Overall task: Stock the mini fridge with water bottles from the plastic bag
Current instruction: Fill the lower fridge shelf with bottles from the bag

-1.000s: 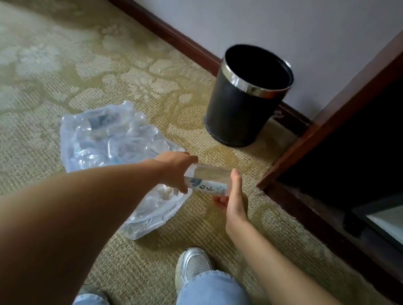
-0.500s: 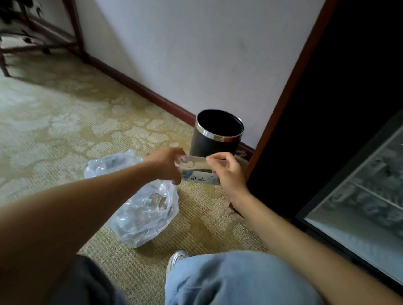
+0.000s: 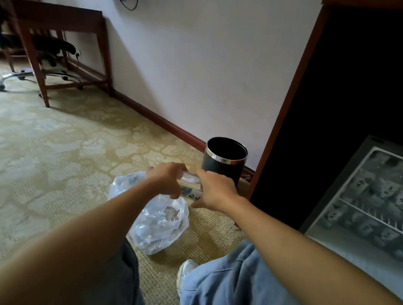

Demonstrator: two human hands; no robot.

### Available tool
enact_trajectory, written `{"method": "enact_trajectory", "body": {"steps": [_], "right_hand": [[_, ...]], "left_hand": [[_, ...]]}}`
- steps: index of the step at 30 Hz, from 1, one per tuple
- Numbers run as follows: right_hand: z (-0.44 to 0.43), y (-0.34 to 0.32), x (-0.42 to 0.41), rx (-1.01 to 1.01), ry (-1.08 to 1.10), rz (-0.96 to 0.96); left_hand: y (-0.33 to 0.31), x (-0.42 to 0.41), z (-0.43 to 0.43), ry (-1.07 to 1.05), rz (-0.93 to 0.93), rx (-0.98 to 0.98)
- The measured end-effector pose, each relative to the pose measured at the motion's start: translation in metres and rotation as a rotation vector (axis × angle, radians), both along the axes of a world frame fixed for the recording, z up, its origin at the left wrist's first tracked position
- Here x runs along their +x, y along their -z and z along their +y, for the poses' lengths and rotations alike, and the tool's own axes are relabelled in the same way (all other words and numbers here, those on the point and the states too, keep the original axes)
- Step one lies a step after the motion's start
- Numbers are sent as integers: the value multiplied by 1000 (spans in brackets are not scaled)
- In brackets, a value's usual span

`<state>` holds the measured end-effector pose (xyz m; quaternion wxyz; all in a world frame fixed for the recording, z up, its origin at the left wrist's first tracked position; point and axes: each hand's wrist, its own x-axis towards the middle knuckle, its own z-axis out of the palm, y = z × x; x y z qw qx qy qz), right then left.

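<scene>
A clear water bottle [image 3: 190, 184] with a white and blue label lies sideways between my two hands, above the carpet. My left hand [image 3: 167, 179] grips its left end. My right hand [image 3: 216, 190] grips its right end, fingers over the top. Below them a clear plastic bag [image 3: 161, 222] with several bottles lies on the carpet. At the right, the mini fridge [image 3: 367, 205] stands inside a dark cabinet, and through its glass front I see two shelves packed with several labelled bottles.
A black waste bin [image 3: 224, 162] with a chrome rim stands by the wall, just behind my hands. The cabinet's wooden frame [image 3: 286, 99] rises beside it. A wooden desk [image 3: 59, 30] and an office chair [image 3: 50, 49] stand far left. My knees in jeans [image 3: 243, 291] fill the foreground.
My head has lifted, so more of the room and fridge shows. The bottle stays between both hands, and my right hand has closed over its right end.
</scene>
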<state>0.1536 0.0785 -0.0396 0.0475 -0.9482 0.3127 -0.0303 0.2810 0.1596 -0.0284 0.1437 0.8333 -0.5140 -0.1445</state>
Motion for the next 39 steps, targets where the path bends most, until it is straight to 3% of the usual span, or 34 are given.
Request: {"method": "enact_trajectory", "body": {"steps": [2,6,8,12,18,27,32,35,39], "right_hand": [[-4,2,-1,133,70,-69],[-22,-3,-6,525,162,-273],[-29,-4,-10,692,170,-391],[-34,-7,-9,970,238,-571],[-33,-12,3,1257,299,-810],[-31,-11,11,1330,585,-1020],[-50,-12,-24,1279,707,-1159],[-66,-7,-71,1129,850,-1186],[-80,-1,-151,1036,951,-1142]], "left_hand": [[3,2,1,-10,-72,-82],[2,5,-5,-2,109,-402],[-3,2,-9,-67,282,-429],[-8,-8,-18,-92,861,-479],[-16,-24,-33,-166,1167,-553],[-15,-60,-54,-271,1327,-613],[-11,-96,-84,-238,1427,-589],[-1,-133,-105,-127,1531,-495],[12,-188,-133,74,1444,-366]]}}
